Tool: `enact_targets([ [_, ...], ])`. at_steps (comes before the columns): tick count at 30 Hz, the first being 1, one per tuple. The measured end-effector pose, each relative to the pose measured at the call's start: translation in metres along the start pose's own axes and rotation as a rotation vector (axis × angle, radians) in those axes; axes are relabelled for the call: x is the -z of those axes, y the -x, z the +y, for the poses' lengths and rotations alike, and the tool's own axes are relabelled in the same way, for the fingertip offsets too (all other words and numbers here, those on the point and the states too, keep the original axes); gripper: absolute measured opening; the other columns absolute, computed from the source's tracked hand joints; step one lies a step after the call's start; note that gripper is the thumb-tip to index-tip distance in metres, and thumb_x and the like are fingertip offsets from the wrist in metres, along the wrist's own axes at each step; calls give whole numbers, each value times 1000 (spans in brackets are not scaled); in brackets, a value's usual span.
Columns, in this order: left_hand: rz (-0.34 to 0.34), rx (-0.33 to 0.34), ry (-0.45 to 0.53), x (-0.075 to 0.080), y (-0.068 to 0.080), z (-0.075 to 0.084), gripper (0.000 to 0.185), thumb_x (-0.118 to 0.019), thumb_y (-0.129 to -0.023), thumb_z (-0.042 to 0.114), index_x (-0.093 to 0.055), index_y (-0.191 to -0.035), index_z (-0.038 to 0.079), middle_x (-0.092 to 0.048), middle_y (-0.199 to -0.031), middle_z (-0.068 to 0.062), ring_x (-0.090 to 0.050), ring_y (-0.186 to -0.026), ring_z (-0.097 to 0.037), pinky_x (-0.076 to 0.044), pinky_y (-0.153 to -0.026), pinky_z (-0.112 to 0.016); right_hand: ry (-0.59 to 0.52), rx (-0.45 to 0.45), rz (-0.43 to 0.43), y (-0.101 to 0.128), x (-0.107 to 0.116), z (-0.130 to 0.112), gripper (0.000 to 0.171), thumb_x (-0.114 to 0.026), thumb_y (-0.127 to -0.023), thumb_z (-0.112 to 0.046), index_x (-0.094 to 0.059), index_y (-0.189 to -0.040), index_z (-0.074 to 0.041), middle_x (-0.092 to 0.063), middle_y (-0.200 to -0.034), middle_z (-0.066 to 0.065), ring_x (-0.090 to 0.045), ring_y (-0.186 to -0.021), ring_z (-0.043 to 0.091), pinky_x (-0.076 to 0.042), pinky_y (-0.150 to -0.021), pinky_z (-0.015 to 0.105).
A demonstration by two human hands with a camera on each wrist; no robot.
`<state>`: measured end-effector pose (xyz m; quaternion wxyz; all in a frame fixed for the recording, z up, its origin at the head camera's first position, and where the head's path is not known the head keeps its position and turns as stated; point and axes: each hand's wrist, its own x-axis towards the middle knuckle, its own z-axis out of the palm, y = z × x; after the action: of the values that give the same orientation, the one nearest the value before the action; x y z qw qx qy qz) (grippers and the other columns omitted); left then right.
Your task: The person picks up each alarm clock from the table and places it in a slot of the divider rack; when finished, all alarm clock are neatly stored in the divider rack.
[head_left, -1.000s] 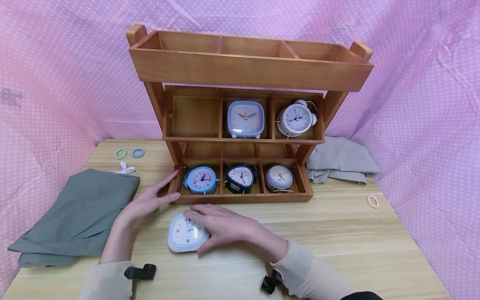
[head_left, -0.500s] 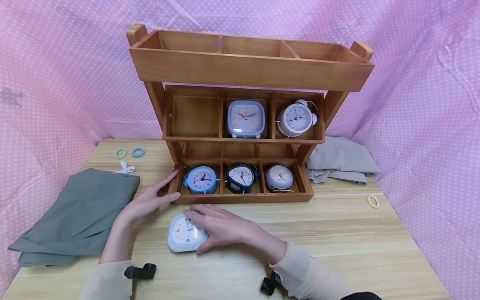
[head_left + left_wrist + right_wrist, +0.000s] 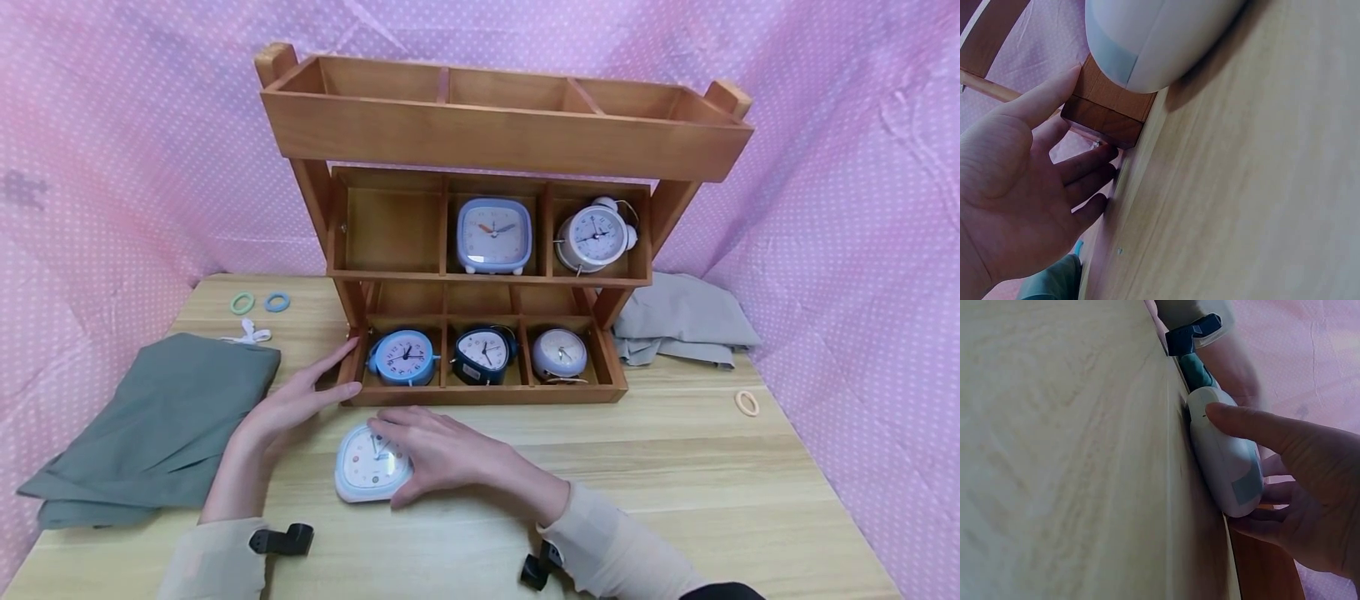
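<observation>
A white alarm clock (image 3: 372,471) with a pale blue rim lies face up on the table, in front of the rack. My right hand (image 3: 446,457) holds its right side, covering part of the dial. In the right wrist view, the thumb (image 3: 1235,420) lies on one side of the clock and fingers are at the other. My left hand (image 3: 288,406) touches the left end of the wooden rack's bottom tier (image 3: 480,398) with thumb and fingers spread. In the left wrist view, the thumb (image 3: 1047,97) meets the rack's corner (image 3: 1110,112).
The bottom tier holds a blue clock (image 3: 405,358), a dark clock (image 3: 482,350) and a lavender clock (image 3: 559,354). A square clock (image 3: 494,236) and a twin-bell clock (image 3: 596,235) stand in the middle tier. Folded cloths (image 3: 161,425) and rings (image 3: 747,403) flank the rack.
My right hand has shifted very slightly left over the white alarm clock. The left hand stays at the rack's end.
</observation>
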<state>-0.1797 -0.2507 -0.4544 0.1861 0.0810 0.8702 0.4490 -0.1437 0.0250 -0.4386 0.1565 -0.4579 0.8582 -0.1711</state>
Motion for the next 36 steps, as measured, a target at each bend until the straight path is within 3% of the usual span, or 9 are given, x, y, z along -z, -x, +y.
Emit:
enact_targets([
  [8, 5, -16, -7, 1, 0, 0, 80, -63, -100, 51, -14, -164, 44, -11, -175, -9, -10, -159, -47, -16, -119, -77, 21, 40, 22, 0, 3, 0, 104, -88, -76, -50, -39, -160, -14, -42, -164, 7, -49, -143, 20, -47, -116, 31],
  [16, 5, -18, -13, 1, 0, 0, 81, -62, -100, 51, -14, -164, 42, -11, -175, -10, -10, -159, -47, -17, -119, -77, 103, 81, 82, 6, 15, -3, 107, -89, -74, -49, -37, -160, -12, -43, -164, 6, -47, -145, 23, -46, -116, 32],
  [23, 7, -56, -32, 1, -1, -2, 79, -60, -102, 48, -16, -166, 36, -13, -174, -14, -12, -158, -49, -18, -119, -77, 221, 131, 161, 12, 47, -5, 108, -90, -75, -47, -37, -160, -9, -40, -165, 11, -44, -150, 32, -43, -120, 41],
  [29, 7, -88, -18, 1, -1, -3, 78, -61, -103, 40, -17, -167, 29, -16, -173, -16, -14, -158, -48, -19, -119, -75, 274, 195, 294, 17, 81, -2, 103, -90, -75, -44, -41, -158, -8, -43, -163, 11, -44, -148, 29, -47, -118, 38],
  [36, 0, 5, 2, 1, -3, 1, 88, -65, -99, 47, -17, -167, 17, -15, -172, -21, -10, -158, -51, -19, -119, -76, 329, 280, 464, 21, 117, 4, 102, -91, -75, -43, -43, -156, -5, -44, -162, 13, -47, -143, 27, -49, -115, 35],
])
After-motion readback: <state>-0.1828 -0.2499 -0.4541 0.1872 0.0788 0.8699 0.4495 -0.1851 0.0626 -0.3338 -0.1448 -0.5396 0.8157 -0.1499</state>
